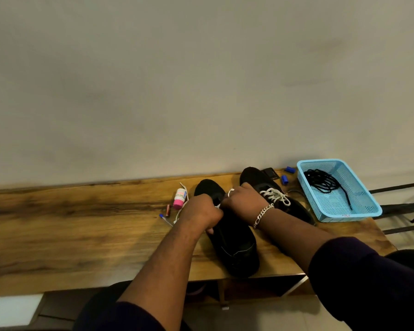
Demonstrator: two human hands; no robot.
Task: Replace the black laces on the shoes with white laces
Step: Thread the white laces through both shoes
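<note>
Both forearms were stretched over the counter edge, and the near black shoe was being worked on — left hand curled against its side, right hand bunched at the eyelets, apparently pinching the white lace. The far shoe was already laced white; black laces were dumped in the blue basket. Threading looked underway — next, the tip would need feeding through an eyelet.

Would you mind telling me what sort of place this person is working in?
Probably a room in a home or small office: a wooden table set against a plain wall, with a blue plastic basket, a pen and a small bottle lying about.
</note>
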